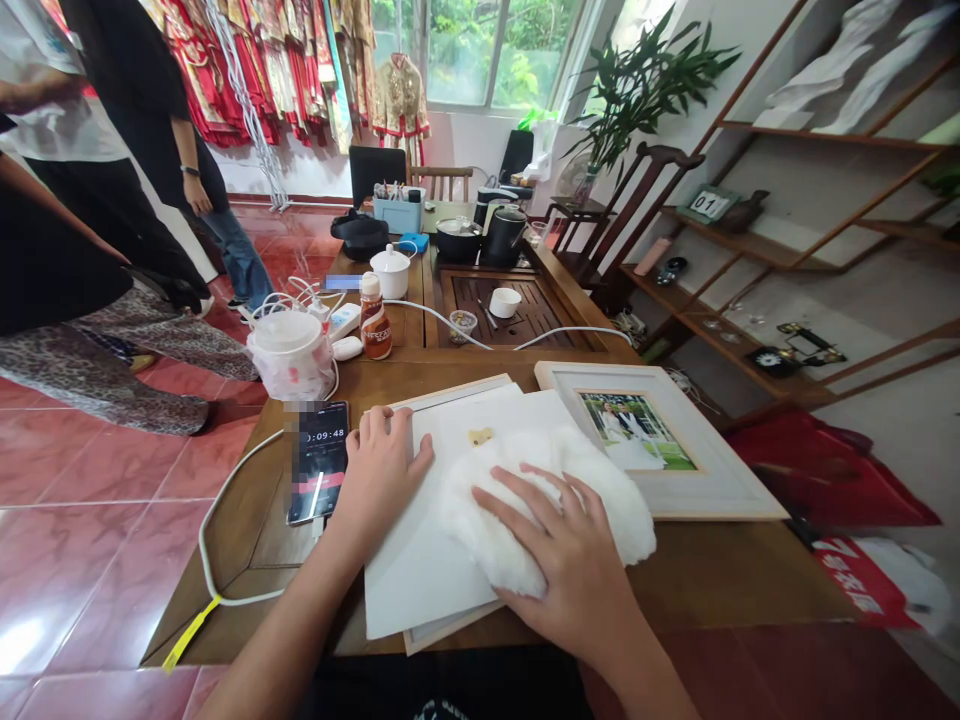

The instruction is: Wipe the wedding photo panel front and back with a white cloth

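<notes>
My left hand (386, 465) rests on the left edge of a white board (420, 580), its fingers stretched out and holding nothing. Under that board, the light wooden edge of a frame (450, 630) peeks out at the bottom and top. A fluffy white cloth (622, 500) lies bunched over the board's right part. On it, my right hand (559, 545) is spread with curved fingers, gripping the pile. A small tan mark (480, 437) shows on the board above the cloth. To the right, a framed wedding photo (637, 430) lies face up, close to the cloth.
A phone (319, 460) with a running timer lies left of my left hand, beside a white cable (206, 540). Farther back are a wrapped white tub (292, 350), a brown bottle (376, 320), a lidded white pot (390, 270) and a tea tray (540, 325). People stand at the left.
</notes>
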Tool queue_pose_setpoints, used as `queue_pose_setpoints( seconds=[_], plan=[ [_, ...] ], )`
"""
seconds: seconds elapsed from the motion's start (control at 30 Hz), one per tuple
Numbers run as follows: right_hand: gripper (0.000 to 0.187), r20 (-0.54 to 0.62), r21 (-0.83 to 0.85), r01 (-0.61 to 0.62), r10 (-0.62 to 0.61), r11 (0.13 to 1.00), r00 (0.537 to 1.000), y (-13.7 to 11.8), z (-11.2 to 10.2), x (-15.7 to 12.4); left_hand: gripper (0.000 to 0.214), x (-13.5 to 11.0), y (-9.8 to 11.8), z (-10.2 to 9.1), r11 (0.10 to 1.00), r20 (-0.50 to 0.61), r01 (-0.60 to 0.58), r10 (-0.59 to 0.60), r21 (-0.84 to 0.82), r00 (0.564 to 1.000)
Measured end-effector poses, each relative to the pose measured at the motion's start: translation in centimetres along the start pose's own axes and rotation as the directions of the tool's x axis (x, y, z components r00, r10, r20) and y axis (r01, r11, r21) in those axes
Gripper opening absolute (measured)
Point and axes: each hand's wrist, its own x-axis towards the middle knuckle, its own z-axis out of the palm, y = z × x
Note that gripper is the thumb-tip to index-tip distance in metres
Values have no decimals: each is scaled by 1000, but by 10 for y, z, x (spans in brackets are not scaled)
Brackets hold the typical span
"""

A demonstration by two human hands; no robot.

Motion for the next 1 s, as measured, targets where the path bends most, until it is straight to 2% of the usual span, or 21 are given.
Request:
queue_pose_setpoints(
  seconds=[0.13,0.47,0.57,0.83,1.0],
  plan=[
    [67,2,-2,-6,6,1000,1000,0,0,-6,31,0,0,1,1000,-3,-14,14,0,1000],
    [59,-6,26,-94,94,995,996,5,8,48,29,-1,1,-5,1000,30,-18,18,-1,999],
    [59,4,34,-91,91,995,996,3,8,43,29,-1,1,-4,1000,28,-2,2,3,1000],
    [66,17,-2,-12,12,1000,1000,-3,1,-2,29,1,0,-2,1000,9,0,0,27,1000],
    [63,16,21,-53,52,998,999,-1,2,12,28,3,0,-1,1000,6,-15,15,6,1000]
  ],
)
